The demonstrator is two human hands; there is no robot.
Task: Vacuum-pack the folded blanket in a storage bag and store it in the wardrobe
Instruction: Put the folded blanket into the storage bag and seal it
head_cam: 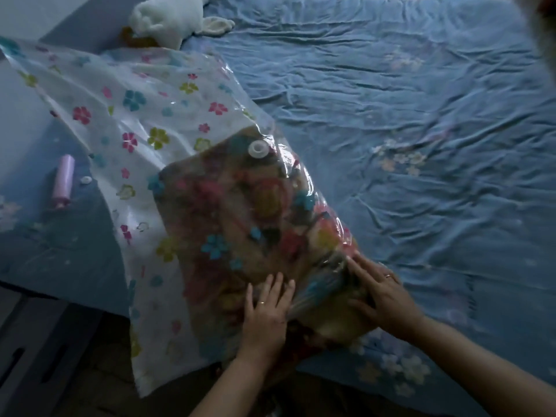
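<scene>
A clear storage bag (126,115) printed with coloured flowers lies slantwise across the near corner of the bed. The folded, brightly patterned blanket (240,212) fills its near half, and a round white valve (257,149) sits on top of the bag above the blanket. My left hand (266,311) lies flat on the near end of the blanket through the plastic, fingers straight. Just to its right, my right hand (382,293) presses with spread fingers against the bag's bunched near corner. The bag's far half is flat with nothing inside it.
A lilac hand pump (62,182) and a small white cap (86,180) lie on the bed left of the bag. A white plush toy (168,19) sits at the bed's far side. The wrinkled blue sheet (406,130) spreads to the right. Dark floor lies beyond the bed's near-left edge.
</scene>
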